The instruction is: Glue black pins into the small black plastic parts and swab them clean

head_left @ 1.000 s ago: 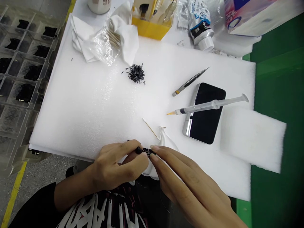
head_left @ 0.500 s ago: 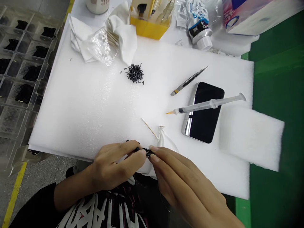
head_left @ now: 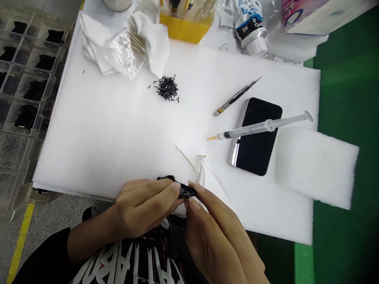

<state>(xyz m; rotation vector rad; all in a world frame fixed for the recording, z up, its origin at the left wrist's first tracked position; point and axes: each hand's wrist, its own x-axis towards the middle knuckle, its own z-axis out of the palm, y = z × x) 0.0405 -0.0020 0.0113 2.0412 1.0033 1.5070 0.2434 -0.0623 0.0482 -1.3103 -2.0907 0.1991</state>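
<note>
A small black part [head_left: 187,191], shiny and of a kind I cannot make out, is held between both hands at the near edge of the foam sheet. My left hand [head_left: 145,207] is closed on its left portion, with fingers covering much of it. My right hand [head_left: 217,230] pinches its right end between thumb and fingertips. Just beyond lie a cotton swab [head_left: 187,158] and a white cloth [head_left: 204,173]. Further off, a heap of tiny black pins [head_left: 167,88] rests on the foam sheet [head_left: 97,130].
Right of the hands lie tweezers [head_left: 237,96], a syringe [head_left: 260,128] across a phone [head_left: 259,152], and a foam piece [head_left: 319,169]. A yellow holder [head_left: 186,29], tube [head_left: 251,29] and bundled swabs [head_left: 136,42] stand behind. A compartment tray [head_left: 17,150] with black parts is at left.
The black part has been turned, so more of its surface shows. My right hand has shifted its grip, the thumb now lower and beneath the part. The view has moved slightly.
</note>
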